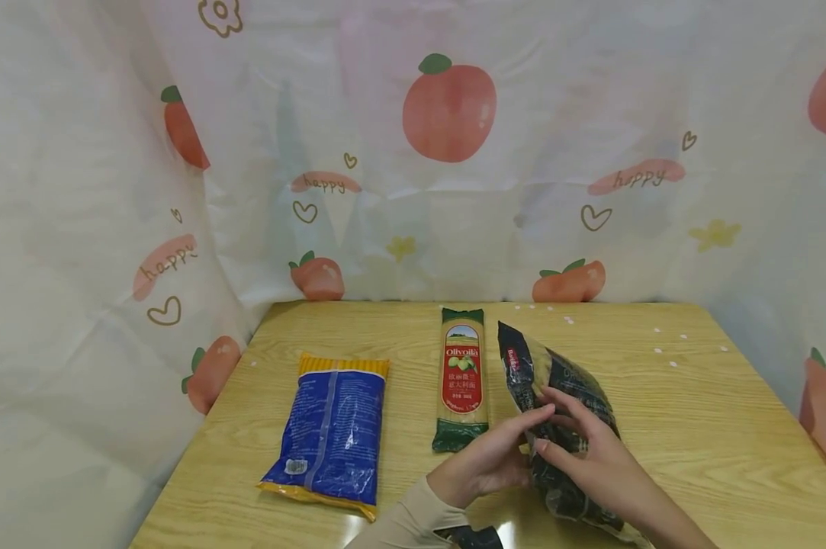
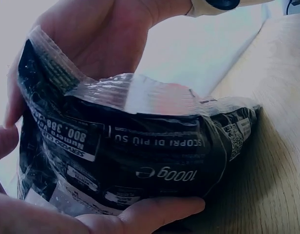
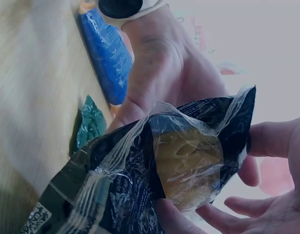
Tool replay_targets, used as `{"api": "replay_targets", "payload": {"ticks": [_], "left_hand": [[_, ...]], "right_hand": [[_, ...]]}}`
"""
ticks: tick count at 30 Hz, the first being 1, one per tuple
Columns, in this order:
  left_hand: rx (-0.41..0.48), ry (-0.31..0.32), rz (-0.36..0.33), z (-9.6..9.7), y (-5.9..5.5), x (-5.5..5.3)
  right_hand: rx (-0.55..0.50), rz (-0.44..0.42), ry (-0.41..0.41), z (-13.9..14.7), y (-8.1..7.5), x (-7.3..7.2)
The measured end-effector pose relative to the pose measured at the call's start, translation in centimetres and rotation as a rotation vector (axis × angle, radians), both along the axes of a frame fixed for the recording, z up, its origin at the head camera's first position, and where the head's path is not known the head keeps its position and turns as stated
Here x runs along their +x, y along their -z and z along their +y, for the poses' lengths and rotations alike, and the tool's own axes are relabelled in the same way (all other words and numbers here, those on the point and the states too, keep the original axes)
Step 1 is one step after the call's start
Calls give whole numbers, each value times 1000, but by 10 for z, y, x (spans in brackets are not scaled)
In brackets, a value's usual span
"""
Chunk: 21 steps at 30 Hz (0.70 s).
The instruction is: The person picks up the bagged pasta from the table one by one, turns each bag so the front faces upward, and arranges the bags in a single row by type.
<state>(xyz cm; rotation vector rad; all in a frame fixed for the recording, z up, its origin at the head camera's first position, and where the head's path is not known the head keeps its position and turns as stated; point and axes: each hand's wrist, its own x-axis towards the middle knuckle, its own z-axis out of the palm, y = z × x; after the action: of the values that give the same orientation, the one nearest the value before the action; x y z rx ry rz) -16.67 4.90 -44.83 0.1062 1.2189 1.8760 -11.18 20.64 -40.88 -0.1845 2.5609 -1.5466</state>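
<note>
A black pasta bag point(image 1: 577, 381) with a clear window leans tilted up off the table, between my two hands. My left hand point(image 1: 484, 461) holds its left edge, the thumb at the near side and the other fingers partly hidden behind the bag. My right hand point(image 1: 601, 457) grips the bag from the right, thumb on the front and fingers spread over the upper side. In the right wrist view, yellow pasta point(image 3: 186, 165) shows through the window. The left wrist view shows the bag's crimped clear seam and printing, "1000g" among it.
A red and green spaghetti pack point(image 1: 462, 381) lies upright-facing just left of the hands. Farther left lies a blue bag point(image 1: 333, 431) with yellow ends. Small white flecks dot the wooden table point(image 1: 715, 427) at the back. A fruit-print curtain point(image 1: 454, 229) hangs behind.
</note>
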Motion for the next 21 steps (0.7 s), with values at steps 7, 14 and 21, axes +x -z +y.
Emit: {"api": "replay_targets", "payload": {"ticks": [7, 14, 21], "left_hand": [[44, 97, 24, -6, 4, -3], [56, 98, 50, -9, 9, -1], [45, 32, 71, -8, 12, 1]], "right_hand": [[-43, 39, -53, 5, 8, 5], [-36, 18, -59, 13, 12, 6], [-75, -58, -85, 25, 10, 7]]}}
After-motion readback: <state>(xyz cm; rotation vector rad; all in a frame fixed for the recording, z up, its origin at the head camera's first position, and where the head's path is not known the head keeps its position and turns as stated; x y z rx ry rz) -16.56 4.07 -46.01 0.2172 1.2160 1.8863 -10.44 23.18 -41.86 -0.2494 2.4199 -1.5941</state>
